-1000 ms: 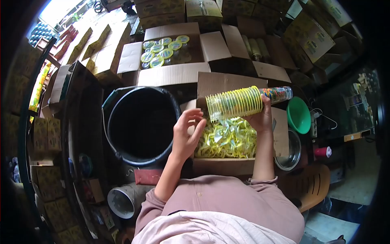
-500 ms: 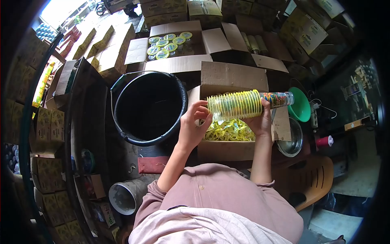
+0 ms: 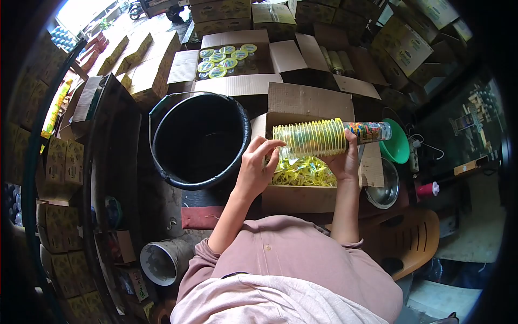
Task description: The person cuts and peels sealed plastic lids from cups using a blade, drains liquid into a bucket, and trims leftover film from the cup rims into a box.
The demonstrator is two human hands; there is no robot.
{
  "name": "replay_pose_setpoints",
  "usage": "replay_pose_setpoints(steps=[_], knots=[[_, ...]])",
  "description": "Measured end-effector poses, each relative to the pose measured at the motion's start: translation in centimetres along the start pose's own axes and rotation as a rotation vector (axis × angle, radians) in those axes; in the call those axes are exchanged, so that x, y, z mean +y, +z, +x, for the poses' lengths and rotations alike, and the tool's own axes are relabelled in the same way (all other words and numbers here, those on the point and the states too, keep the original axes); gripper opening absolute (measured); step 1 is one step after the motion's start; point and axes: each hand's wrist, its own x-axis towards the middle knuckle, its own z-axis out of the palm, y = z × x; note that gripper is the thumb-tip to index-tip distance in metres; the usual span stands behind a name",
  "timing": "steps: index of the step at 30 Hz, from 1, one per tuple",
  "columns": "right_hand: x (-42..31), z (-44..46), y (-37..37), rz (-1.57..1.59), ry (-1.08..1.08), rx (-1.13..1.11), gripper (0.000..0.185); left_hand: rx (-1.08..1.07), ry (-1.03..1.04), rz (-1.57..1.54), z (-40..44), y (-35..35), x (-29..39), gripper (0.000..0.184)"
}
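Note:
A long stack of nested clear plastic cups with yellow rims lies sideways above an open cardboard box. Its right end is a cup body printed in many colours. My right hand is wrapped round the stack from below, near that printed end. At the left end, my left hand has its index fingertip against the outermost cup. The left thumb is just below, a small gap apart from the index finger. Tangled yellow strips fill the cardboard box underneath.
A large black bucket stands left of the box. Behind is an open carton of yellow-lidded cups. To the right are a green bowl, a metal bowl and an orange chair. A grey bucket lies lower left.
My left index finger has moved slightly right, onto the end of the stack. The right hand keeps its hold. The whole view has shifted a little.

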Motion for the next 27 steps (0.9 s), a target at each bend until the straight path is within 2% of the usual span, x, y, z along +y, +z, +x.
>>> replay_pose_setpoints(steps=[16,22,27], knots=[[0.9,-0.2,0.6,0.025,-0.008,0.022,0.05,0.198,0.082,0.054,0.6,1.1,0.1,0.024],[1.0,-0.3,0.9,0.038,-0.018,0.027,0.051,0.145,-0.003,0.099,0.4,0.9,0.5,0.026],[0.9,-0.6,1.8,0.011,-0.012,0.037,0.054,0.269,0.086,0.146,0.5,1.1,0.1,0.025]])
